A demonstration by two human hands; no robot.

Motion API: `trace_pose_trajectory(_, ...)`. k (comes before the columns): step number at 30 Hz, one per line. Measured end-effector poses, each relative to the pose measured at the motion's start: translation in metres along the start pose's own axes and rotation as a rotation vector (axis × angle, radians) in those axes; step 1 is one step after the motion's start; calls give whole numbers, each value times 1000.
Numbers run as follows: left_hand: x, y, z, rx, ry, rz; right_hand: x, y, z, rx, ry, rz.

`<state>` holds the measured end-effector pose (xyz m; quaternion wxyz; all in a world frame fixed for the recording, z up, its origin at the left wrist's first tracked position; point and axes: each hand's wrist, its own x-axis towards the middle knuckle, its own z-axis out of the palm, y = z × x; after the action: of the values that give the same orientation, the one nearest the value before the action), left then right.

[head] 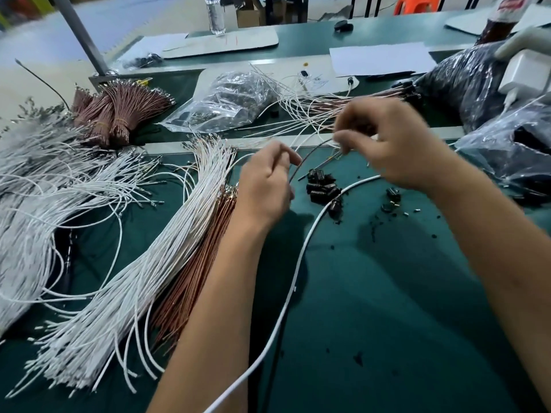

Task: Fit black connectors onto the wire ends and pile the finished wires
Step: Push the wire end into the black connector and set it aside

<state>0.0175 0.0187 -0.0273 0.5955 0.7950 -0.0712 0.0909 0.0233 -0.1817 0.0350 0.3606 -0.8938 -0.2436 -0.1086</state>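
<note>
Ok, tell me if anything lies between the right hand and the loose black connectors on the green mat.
One thing does: a thick white cable curves across the green mat just below the right hand, passing beside the small heap of black plastic connectors. Otherwise the mat between them looks bare.

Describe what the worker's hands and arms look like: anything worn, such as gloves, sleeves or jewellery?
Left hand and right hand are bare: no gloves, rings or watch visible. Both forearms are uncovered as far as the frame shows, with no sleeves in view.
</note>
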Motion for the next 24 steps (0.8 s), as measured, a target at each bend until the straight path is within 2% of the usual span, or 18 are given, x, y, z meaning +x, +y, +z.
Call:
trace_pose_trajectory(2, -3, 2, 8, -108, -86, -23, -3, 13, -16, -4, 120, 59)
trace_pose_trajectory(6, -6, 4, 20, -171, -217, -5, -14, 33, -29, -53, 298, 161)
trace_pose_trajectory(10, -10, 11, 30, -431, -135, -78, -30, 36, -16, -121, 531, 286)
trace_pose_trajectory(12, -11, 13, 39, -481, -118, -91, -38, 26, 4, 169, 503, 360)
trace_pose_trajectory(15, -15, 12, 55, -342, -150, -14, -48, 11, 33, 744, 297, 448)
trace_pose_trajectory(18, -20, 12, 62, -274, -198, 4, -52, 12, 41, 877, 311, 442)
trace_pose_trajectory(24, -16, 17, 54, -581, -121, -222, -55, 29, 30, 1081, 493, 462)
